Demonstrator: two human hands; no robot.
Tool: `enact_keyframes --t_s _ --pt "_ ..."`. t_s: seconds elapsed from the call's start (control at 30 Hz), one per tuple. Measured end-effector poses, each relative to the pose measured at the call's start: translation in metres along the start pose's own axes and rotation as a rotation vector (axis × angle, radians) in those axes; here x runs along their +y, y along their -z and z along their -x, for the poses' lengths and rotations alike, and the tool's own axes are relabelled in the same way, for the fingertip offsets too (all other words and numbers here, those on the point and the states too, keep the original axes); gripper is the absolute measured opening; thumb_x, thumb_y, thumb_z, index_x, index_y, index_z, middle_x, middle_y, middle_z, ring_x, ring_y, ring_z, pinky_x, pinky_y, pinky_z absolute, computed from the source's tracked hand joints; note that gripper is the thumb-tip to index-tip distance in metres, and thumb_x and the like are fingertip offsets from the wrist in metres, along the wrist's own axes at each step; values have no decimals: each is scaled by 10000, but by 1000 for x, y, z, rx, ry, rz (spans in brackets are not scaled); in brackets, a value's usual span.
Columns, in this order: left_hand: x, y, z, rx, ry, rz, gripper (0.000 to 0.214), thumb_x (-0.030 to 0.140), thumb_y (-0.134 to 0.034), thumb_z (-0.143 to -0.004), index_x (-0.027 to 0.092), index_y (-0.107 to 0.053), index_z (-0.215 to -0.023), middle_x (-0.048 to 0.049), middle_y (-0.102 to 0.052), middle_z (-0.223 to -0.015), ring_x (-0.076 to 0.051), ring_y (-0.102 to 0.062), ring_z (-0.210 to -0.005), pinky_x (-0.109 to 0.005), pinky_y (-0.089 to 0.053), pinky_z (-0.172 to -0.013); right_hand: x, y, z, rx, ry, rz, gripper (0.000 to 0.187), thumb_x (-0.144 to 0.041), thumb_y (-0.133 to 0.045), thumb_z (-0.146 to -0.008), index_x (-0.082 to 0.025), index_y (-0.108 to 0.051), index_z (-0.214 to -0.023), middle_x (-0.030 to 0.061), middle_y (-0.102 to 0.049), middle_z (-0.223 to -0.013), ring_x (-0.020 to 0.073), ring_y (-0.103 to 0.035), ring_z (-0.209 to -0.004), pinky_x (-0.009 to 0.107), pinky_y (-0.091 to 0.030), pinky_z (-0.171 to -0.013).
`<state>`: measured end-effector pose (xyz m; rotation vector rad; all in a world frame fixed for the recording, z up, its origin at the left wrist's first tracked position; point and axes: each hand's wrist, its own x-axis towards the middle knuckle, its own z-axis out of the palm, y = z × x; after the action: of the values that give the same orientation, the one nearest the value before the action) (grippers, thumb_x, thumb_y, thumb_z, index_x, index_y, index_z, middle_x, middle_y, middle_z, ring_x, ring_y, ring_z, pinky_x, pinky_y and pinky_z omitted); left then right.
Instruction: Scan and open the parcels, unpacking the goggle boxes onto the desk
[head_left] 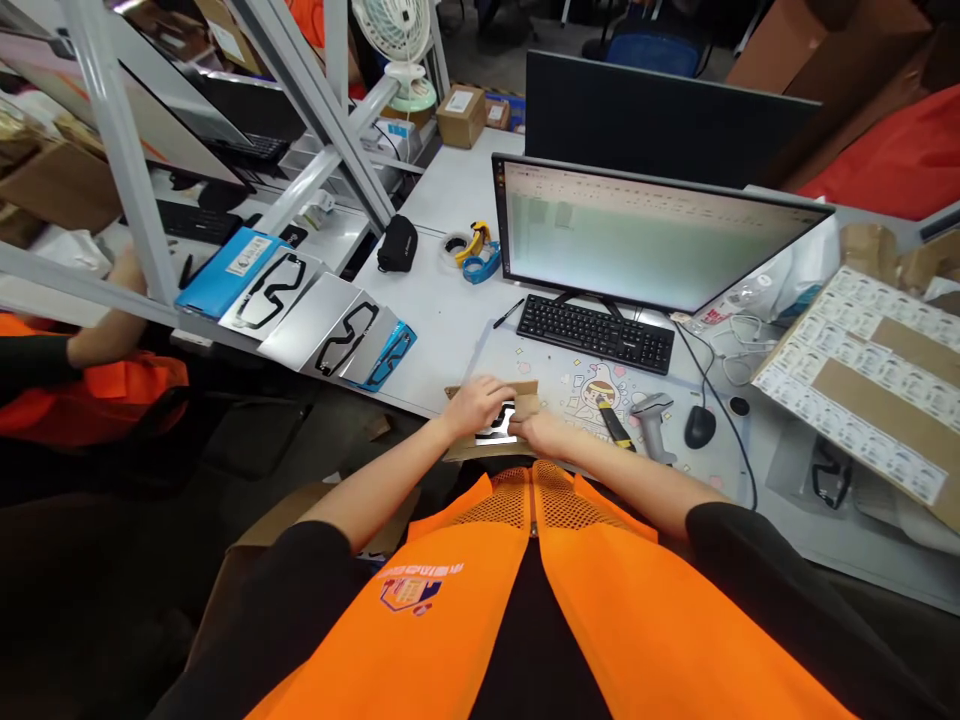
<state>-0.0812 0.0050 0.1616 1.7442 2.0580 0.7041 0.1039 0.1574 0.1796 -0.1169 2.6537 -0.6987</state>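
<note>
At the desk's front edge, my left hand (478,404) rests with curled fingers over an open cardboard box (459,454). Inside it lies a silver panel (491,437) with a black winding shape, partly covered by my fingers. My right hand (541,430) grips the raised cardboard flap (526,398) on the box's right side, fingertips closed on it. A yellow-and-black utility knife (615,422) and a grey barcode scanner (654,425) lie to the right of that hand.
Silver panels (311,318) with black shapes and a blue package (231,270) lie at left. A keyboard (596,333), monitor (645,235), tape dispensers (480,255) and mouse (700,427) occupy the desk. A label-covered cardboard sheet (862,375) leans right. Another person's arm (112,330) is at far left.
</note>
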Motion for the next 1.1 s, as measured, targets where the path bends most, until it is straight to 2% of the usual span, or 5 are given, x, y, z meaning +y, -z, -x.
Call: enact_keyframes --t_s 0.3,0.57,0.73,0.9,1.1 --pt "-37 25 73 -262 20 -187 644 107 -623 -816 377 -732 -1391 -83 -661 -1518 -327 -489 -1474 -436 -356 -1190 46 9 33 236 -113 24 460 -26 -531 -937 -258 -800 -1230 125 -620 -1450 278 -666 -1144 373 -549 -928" --pt "-79 62 74 167 331 175 53 299 -688 -786 287 -727 -820 -86 -785 -1266 -340 -566 -1407 -504 -417 -1234 88 -17 29 605 -92 -415 431 -69 -585 -799 -227 -825 -1121 117 -729 -1369 287 -661 -1284 517 -484 -1158" --pt "-88 25 57 577 720 637 324 504 -788 -695 248 -602 -769 -74 -745 -820 -298 -728 -918 -429 -586 -923 84 -33 7 756 -404 -876 384 -541 -637 -924 -202 -759 -1054 116 -808 -1078 302 -730 -1047 450 -579 -970" --pt "-80 -22 39 675 824 588 273 472 -708 -737 238 -586 -805 -6 -696 -774 -222 -667 -801 -311 -538 -775 90 -39 -9 759 -599 -863 453 -661 -608 -885 -218 -668 -817 87 -771 -854 292 -706 -911 383 -578 -842" --pt "-79 -23 23 706 854 527 168 341 -688 -750 229 -620 -855 17 -677 -741 -201 -632 -752 -284 -497 -745 102 -36 -10 749 -624 -887 471 -660 -573 -860 -201 -675 -837 98 -776 -885 276 -712 -880 369 -574 -828"
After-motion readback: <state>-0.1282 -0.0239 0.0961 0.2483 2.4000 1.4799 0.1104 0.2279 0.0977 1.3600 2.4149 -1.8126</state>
